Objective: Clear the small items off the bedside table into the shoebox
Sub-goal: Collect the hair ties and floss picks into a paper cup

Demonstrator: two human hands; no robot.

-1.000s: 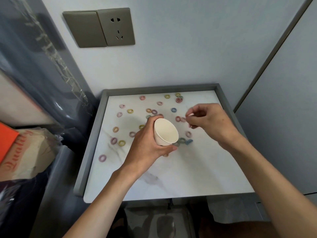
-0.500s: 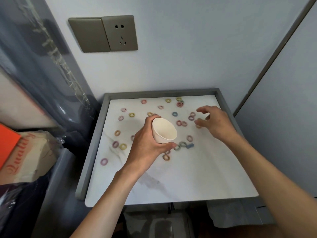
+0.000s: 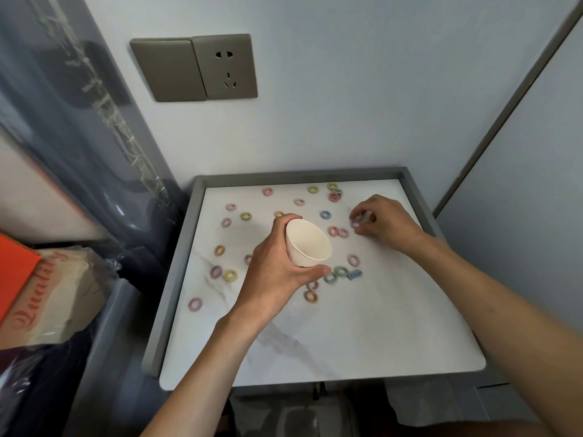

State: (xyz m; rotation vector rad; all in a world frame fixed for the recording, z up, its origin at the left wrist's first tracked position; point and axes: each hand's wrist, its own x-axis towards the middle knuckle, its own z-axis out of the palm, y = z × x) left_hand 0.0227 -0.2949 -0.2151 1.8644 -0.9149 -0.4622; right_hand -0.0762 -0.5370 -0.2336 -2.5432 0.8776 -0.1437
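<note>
where the head camera looks: down onto a white marble-look table (image 3: pixel 362 335) with a raised grey rim, set in a wall corner below a socket plate (image 3: pixel 225 66).
task's things: many small coloured rings (image 3: pixel 230 275) lie scattered over the far half of the table, some touching in little clusters, others well apart.
left hand (image 3: pixel 277 272): fingers and thumb are curled round a cream paper cup (image 3: pixel 307 244), held above the middle of the table and tilted so its mouth faces the other hand. whether anything lies inside cannot be told.
right hand (image 3: pixel 388 222): at the far right of the table, fingers bent, tips pinching a pale ring (image 3: pixel 358 223). whether it is off the surface yet cannot be told.
shoebox: not plainly in view. an orange box corner (image 3: pixel 14 272) and a printed paper bag (image 3: pixel 53 294) sit off the table's left side, but i cannot tell whether either belongs to it.
step in hand: by my reading, gathering rings one by one into the cup as a carrier. most rings are left on the table, so the task looks early.
next move calls for: a firm pinch on the thin ring, a short carry to the cup mouth and a release right over the opening. tilting the cup any further could spill whatever it holds.
</note>
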